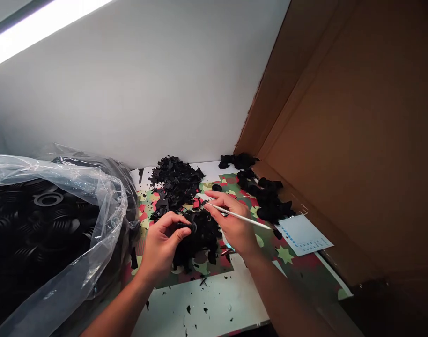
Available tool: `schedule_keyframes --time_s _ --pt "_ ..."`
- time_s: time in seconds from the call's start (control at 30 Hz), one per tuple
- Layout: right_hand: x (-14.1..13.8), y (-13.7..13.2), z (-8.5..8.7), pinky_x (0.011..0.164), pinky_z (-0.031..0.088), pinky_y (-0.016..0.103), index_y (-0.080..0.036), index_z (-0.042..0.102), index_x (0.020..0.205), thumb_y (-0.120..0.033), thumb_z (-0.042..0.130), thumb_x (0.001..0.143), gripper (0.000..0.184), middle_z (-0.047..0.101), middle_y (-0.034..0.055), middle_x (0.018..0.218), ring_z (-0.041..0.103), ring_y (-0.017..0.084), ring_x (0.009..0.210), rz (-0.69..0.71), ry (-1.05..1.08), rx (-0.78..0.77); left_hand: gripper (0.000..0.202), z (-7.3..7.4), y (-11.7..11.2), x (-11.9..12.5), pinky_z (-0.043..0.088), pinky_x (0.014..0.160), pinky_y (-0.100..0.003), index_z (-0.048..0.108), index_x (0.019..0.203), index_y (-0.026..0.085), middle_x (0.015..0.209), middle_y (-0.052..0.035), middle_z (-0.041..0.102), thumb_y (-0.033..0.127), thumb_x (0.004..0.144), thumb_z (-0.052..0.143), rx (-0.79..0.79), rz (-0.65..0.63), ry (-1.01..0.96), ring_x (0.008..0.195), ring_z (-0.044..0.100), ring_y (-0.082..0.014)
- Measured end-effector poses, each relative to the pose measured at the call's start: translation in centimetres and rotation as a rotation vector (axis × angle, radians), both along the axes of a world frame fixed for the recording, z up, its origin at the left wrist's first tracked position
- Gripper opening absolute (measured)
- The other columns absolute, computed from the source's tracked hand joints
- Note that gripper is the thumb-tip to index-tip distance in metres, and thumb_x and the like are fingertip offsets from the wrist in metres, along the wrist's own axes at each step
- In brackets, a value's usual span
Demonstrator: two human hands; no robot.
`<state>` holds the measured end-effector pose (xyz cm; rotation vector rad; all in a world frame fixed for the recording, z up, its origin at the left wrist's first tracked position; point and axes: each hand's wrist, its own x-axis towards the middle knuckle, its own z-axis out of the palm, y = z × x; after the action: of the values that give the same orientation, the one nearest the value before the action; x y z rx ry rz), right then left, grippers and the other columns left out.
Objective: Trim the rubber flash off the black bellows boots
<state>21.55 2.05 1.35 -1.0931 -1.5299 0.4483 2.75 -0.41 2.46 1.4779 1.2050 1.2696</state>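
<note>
Two hands work over a mat with red and green shapes (287, 255). The left hand (161, 245) is curled shut around one round black rubber part (188, 227). The right hand (233, 222) pinches one thin white stick (247, 219); its tip is hidden behind the fingers. Three heaps of black bits lie there: thin scraps (175, 180) at the back, lumpy parts (266, 194) on the right, and one under the hands. A clear shiny plastic bag (94, 206) holds too many ribbed black rings (47, 200) to count. A brown cardboard wall (340, 140) stands on the right.
</note>
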Motion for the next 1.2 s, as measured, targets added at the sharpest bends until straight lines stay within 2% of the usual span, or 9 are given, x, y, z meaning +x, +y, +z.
schedule_keyframes --time_s 0.07,0.17,0.3,0.4,0.73,0.9,1.2 --pt "0.0 -0.1 0.2 0.074 0.061 0.033 -0.022 0.067 0.075 -0.026 0.068 0.089 0.015 0.080 0.0074 0.100 0.077 0.023 0.089 0.088 0.092 -0.074 0.004 0.0 0.1 0.0 0.048 0.060 -0.025 0.076 0.069 0.021 0.067 -0.0001 0.068 0.025 0.070 0.076 -0.022 0.007 -0.003 0.063 0.061 -0.0160" --pt "-0.2 -0.8 0.5 0.075 0.061 0.032 -0.022 0.069 0.078 -0.025 0.068 0.088 0.011 0.080 0.0061 0.090 0.077 0.021 0.086 0.230 0.151 -0.095 0.005 0.2 0.2 -0.2 0.050 0.062 -0.026 0.078 0.069 0.021 0.068 -0.0010 0.071 0.027 0.068 0.079 -0.051 0.005 0.006 0.064 0.063 -0.0168" --pt "-0.2 -1.7 0.9 0.077 0.061 0.033 -0.022 0.069 0.078 -0.020 0.068 0.090 0.012 0.081 0.0059 0.095 0.077 0.020 0.085 0.398 0.084 -0.103 0.006 0.5 0.3 -0.3 0.049 0.060 -0.026 0.079 0.069 0.022 0.066 -0.0007 0.071 0.028 0.068 0.081 -0.076 -0.003 0.031 0.062 0.063 -0.0164" --pt "-0.2 -2.0 1.0 0.079 0.060 0.033 -0.022 0.069 0.083 -0.016 0.067 0.091 0.011 0.081 0.0055 0.099 0.077 0.019 0.087 0.455 0.014 -0.049 0.009 0.5 0.5 -0.5 0.047 0.059 -0.025 0.078 0.068 0.021 0.065 -0.0003 0.069 0.029 0.067 0.082 -0.087 0.003 0.057 0.062 0.061 -0.0160" --pt "-0.3 -1.7 0.3 0.083 0.060 0.033 -0.023 0.066 0.090 -0.011 0.064 0.093 0.012 0.081 0.0057 0.102 0.076 0.018 0.091 0.469 -0.077 0.087 0.010 0.3 0.5 -1.0 0.044 0.061 -0.026 0.079 0.070 0.021 0.066 -0.0004 0.068 0.031 0.071 0.081 -0.102 -0.016 0.135 0.064 0.060 -0.0162" --pt "-0.4 -1.8 0.1 0.089 0.058 0.037 -0.024 0.066 0.091 -0.014 0.063 0.096 0.011 0.080 0.0051 0.105 0.076 0.020 0.093 0.454 -0.117 0.091 0.009 0.3 0.5 -1.0 0.044 0.061 -0.027 0.079 0.071 0.021 0.067 -0.0007 0.068 0.029 0.072 0.081 -0.082 -0.012 0.150 0.065 0.060 -0.0168" --pt "-0.6 -1.8 0.1 0.086 0.056 0.037 -0.024 0.065 0.091 -0.017 0.057 0.099 0.014 0.080 0.0050 0.104 0.075 0.020 0.092 0.426 -0.214 0.158 0.009 0.4 0.5 -1.0 0.044 0.059 -0.026 0.078 0.069 0.021 0.065 -0.0004 0.068 0.029 0.071 0.080 -0.079 -0.004 0.148 0.062 0.059 -0.0164"
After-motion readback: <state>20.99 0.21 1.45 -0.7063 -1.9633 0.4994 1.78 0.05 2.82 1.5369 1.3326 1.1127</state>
